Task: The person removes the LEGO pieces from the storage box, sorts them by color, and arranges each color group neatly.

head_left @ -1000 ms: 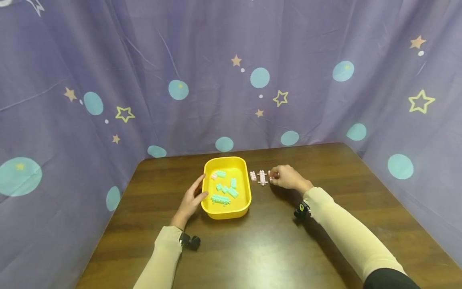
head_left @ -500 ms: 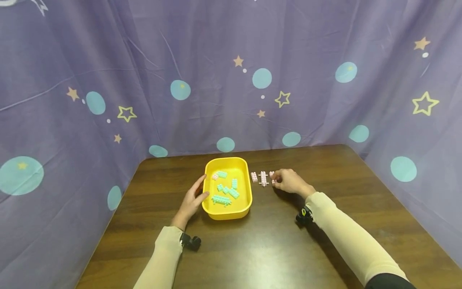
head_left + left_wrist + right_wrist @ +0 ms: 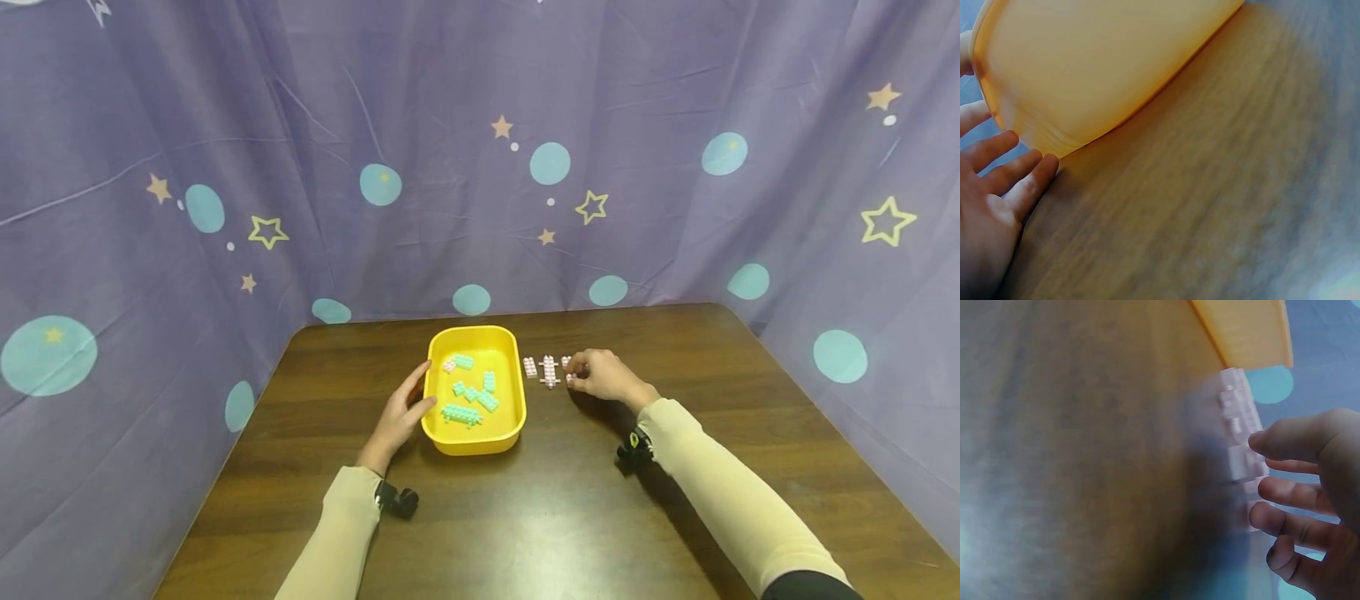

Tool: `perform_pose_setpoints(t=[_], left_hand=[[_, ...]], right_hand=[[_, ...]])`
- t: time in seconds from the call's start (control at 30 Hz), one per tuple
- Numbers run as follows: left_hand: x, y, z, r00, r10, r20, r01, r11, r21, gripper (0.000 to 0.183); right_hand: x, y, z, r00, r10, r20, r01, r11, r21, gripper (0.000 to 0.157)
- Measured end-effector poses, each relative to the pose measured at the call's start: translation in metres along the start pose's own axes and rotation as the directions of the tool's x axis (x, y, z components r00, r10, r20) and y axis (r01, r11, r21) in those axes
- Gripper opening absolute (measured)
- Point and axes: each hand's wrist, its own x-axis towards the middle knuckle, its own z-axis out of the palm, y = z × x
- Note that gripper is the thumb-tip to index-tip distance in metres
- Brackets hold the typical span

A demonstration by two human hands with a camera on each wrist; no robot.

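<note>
Left hand [image 3: 396,417]: fingers extended, touching the left wall of the yellow tray [image 3: 474,447]. Tray: probably light, smooth plastic; steady it at the rim. Mint-green pegged brick [image 3: 461,414]: inside the tray, near end. Right hand [image 3: 607,375]: fingers bent at a small pink brick [image 3: 570,377], right of the tray; a pinch cannot be confirmed. Pink pegged brick [image 3: 550,372]: between that brick and the tray. Bricks: likely light, stiff; grasp opposite sides, clear of pegs.

Open table [image 3: 525,525] extends between the two sleeves [image 3: 333,525], on the near side of the yellow tray [image 3: 474,448]; the tray's raised walls and the pink blocks [image 3: 550,372] obstruct the low path from left hand [image 3: 396,417] to right hand [image 3: 606,377].
</note>
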Motion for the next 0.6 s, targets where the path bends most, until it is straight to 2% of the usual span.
perform_pose_setpoints(t=[0.27,0.6], left_hand=[[-0.002,0.0,-0.002,1.0,-0.017,-0.003,0.017,1.0,0.001,0.064],[0.0,0.0,-0.001,1.0,-0.009,0.011,0.009,1.0,-0.004,0.065]], right_hand=[[0.018,-0.011,-0.014,0.996,-0.054,-0.067,0.056,0.998,0.034,0.02],[0.057,-0.05,-0.03,0.991,-0.125,-0.055,0.128,0.991,0.05,0.021]])
